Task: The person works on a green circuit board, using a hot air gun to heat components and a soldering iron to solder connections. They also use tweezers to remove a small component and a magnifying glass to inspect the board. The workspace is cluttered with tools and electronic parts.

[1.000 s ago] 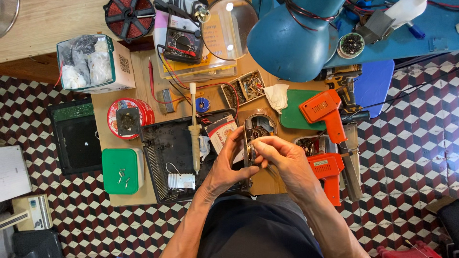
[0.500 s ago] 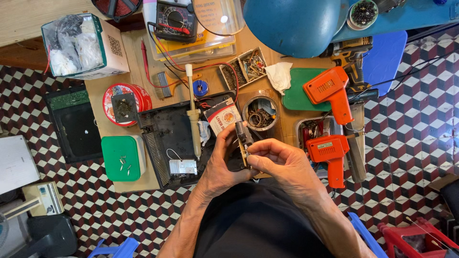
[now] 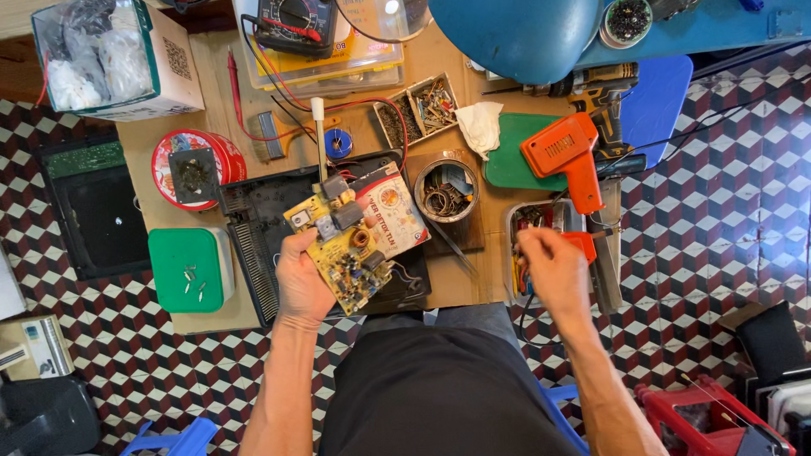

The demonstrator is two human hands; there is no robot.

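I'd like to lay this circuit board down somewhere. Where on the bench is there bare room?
Bare wood shows between the red round tin and the multimeter case, and below the metal cup near the bench edge. The middle is crowded: the left hand holds the circuit board over the black housing; the right hand hovers over a parts tray.

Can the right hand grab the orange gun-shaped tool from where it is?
Probably yes. The right hand is empty and hovers just below the orange gun-shaped tool, whose handle points down towards it, with nothing lying between them.
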